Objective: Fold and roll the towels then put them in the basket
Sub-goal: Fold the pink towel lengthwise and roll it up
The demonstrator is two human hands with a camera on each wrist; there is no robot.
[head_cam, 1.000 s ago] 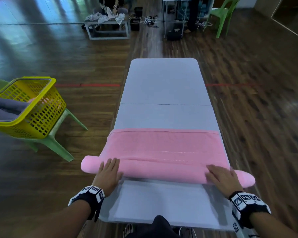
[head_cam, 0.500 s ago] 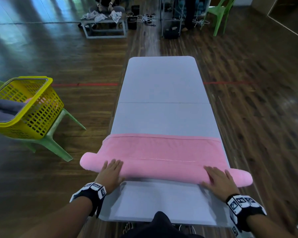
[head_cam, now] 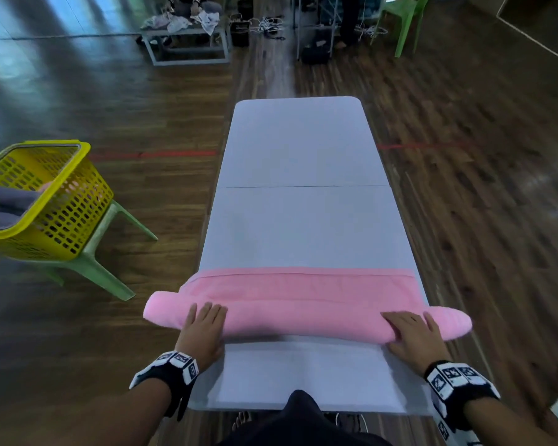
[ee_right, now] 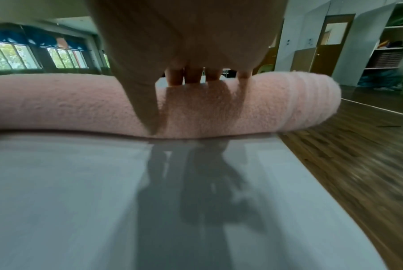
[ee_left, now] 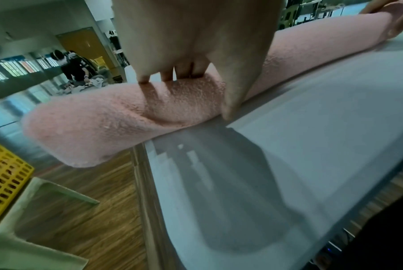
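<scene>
A pink towel [head_cam: 303, 304] lies across the near part of the grey table [head_cam: 300, 220], its near side wound into a thick roll [ee_left: 103, 118] whose ends overhang both table edges. A flat strip of towel remains beyond the roll. My left hand [head_cam: 203, 323] presses flat on the roll near its left end, fingers straight [ee_left: 163, 76]. My right hand [head_cam: 413, 329] presses flat on the roll [ee_right: 57, 106] near its right end, fingers straight [ee_right: 191, 74]. The yellow basket [head_cam: 65, 214] stands on a green chair left of the table, with a grey towel [head_cam: 4, 204] inside.
The green chair [head_cam: 97, 252] under the basket stands on the wooden floor close to the table's left edge. Far behind are a low bench with cloths [head_cam: 187, 30], another green chair [head_cam: 406, 17] and people at the back of the room.
Both hands have pushed the roll away from me along the table. The roll has grown thicker and the flat strip of towel beyond it has become narrower.
</scene>
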